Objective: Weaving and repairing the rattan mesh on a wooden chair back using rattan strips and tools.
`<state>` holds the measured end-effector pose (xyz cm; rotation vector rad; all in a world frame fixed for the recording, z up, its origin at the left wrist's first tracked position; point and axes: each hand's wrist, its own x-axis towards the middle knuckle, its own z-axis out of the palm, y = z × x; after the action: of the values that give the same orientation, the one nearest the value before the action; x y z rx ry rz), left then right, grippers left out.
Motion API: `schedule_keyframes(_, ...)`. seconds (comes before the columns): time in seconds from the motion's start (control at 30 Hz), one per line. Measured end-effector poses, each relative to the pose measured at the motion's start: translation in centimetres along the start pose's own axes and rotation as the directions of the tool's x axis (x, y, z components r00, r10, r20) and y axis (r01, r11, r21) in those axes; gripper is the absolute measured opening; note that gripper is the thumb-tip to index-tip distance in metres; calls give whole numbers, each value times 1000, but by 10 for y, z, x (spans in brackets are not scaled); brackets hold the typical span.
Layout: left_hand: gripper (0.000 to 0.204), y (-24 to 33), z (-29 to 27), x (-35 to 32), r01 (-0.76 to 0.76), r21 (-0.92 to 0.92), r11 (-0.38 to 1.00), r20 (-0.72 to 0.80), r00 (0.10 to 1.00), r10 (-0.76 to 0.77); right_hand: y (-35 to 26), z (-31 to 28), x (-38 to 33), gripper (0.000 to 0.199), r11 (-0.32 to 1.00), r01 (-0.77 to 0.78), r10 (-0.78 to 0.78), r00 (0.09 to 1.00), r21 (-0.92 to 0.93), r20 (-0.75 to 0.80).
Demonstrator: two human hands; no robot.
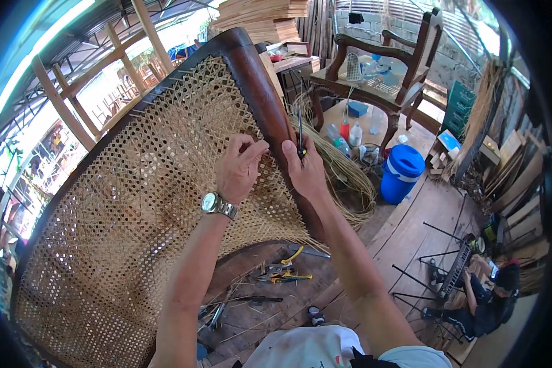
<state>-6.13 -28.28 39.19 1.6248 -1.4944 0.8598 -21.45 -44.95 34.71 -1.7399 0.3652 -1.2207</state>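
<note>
A large woven cane panel [141, 184] in a dark, curved wooden frame [259, 86] stands in front of me. My left hand [238, 170], a watch [218, 205] on its wrist, is at the weave's right edge. Its thumb and fingers are pinched together; whatever they hold is too small to tell. My right hand [306, 172] rests against the frame's outer side, thumb along the wood. A thin pointed tool [300, 129] with black and yellow at its base sticks up from this hand; its grip is mostly hidden.
Yellow-handled pliers [291, 278] and other tools lie below the panel. A cane coil [359, 196] sits to the right, by a blue cooler [403, 173]. Behind stand a wooden armchair [374, 76] and bottles [357, 132]. Another person [494, 294] sits at lower right.
</note>
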Motion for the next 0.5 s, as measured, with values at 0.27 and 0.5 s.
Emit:
schedule_keyframes(0.27, 39, -12, 4, -7, -84, 151, 985, -60, 994, 94, -9, 6, -3, 76, 1000, -22, 22, 1000, 5, -12)
schedule_keyframes(0.5, 23, 35, -13, 21, 399, -192, 897, -18, 912, -410, 1, 7, -3, 75, 999, -38, 38, 999, -18, -18)
